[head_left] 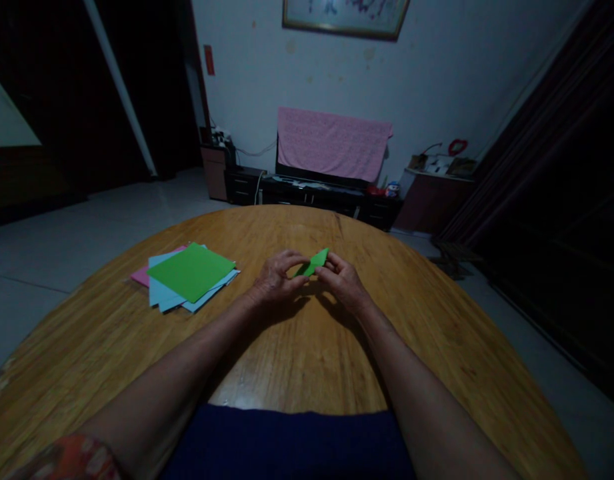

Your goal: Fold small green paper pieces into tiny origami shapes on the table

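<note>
The left hand [275, 280] and the right hand [343, 283] are closed in a light pinch over the wooden table top [287, 228], with a folded piece of green paper [314, 262] grasped between the fingertips of both at the centre of the view. The piece is folded into a narrow shape, and its pointed end is angled toward one o'clock; part of it is hidden by the fingers. It is judged to be very light and thin, stiff only along its folds, and easily bent or creased, so it would best be taken by the folded edges between fingertip and thumb. At about nine o'clock from the hands, a loose stack of paper lies on the table, with a green sheet [191, 271] on top of light blue sheets [163, 293] and a pink sheet [143, 273] showing at the edge. Farther out at twelve o'clock, a pink cloth [331, 143] is draped over a television on a low dark cabinet [307, 197].
</note>
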The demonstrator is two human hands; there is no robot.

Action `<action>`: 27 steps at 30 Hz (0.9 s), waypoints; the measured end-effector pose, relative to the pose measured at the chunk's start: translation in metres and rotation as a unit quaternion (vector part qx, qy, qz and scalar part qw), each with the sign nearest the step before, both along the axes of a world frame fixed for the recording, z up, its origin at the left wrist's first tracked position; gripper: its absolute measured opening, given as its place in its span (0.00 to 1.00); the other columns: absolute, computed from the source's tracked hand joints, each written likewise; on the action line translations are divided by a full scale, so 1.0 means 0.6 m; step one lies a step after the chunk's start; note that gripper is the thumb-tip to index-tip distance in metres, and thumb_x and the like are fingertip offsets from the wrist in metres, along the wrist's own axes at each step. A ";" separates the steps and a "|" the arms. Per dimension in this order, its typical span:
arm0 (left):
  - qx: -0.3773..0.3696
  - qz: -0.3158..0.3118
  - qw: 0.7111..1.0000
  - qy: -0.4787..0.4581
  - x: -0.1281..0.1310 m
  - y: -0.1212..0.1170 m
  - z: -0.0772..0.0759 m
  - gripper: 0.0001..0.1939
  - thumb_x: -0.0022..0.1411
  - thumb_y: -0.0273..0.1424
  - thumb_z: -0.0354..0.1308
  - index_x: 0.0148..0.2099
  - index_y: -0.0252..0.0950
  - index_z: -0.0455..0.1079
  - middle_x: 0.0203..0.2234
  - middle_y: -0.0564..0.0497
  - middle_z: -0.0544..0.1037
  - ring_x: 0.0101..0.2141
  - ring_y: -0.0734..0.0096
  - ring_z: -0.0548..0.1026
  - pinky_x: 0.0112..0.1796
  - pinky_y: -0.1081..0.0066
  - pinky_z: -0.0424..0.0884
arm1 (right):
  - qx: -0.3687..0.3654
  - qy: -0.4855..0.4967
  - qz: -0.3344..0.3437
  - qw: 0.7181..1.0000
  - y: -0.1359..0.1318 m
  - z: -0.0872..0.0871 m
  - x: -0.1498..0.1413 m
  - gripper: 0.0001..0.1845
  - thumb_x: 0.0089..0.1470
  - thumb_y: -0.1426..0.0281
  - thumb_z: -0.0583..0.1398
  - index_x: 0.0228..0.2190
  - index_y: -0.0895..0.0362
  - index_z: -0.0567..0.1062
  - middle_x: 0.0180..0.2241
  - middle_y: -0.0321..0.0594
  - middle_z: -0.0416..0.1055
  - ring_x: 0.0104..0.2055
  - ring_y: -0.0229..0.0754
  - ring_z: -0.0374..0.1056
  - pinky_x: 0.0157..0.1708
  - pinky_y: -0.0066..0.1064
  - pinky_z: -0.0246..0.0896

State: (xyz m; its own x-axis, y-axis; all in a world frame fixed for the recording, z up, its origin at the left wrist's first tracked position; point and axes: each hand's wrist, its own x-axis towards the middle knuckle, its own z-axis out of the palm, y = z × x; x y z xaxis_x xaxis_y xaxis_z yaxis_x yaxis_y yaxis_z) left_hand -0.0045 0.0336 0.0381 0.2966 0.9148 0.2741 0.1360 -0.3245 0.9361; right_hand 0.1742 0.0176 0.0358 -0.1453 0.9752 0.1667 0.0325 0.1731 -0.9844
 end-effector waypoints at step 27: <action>-0.177 -0.065 0.956 -0.226 0.035 -0.044 -0.029 0.14 0.53 0.33 0.64 0.43 0.39 0.74 0.32 0.51 0.75 0.29 0.75 0.73 0.27 0.77 0.65 | -0.027 0.045 -0.038 0.998 0.011 -0.013 -0.016 0.19 0.43 0.64 0.64 0.40 0.55 0.74 0.35 0.40 0.76 0.33 0.39 0.71 0.33 0.32 0.65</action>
State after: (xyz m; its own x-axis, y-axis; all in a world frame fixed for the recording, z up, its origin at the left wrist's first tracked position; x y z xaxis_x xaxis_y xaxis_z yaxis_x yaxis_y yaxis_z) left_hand 0.0164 0.0073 0.0205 0.3392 0.9372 0.0816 -0.3288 0.0368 0.9437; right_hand 0.1648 0.0239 0.0277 -0.0570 0.9909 0.1223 -0.0452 0.1198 -0.9918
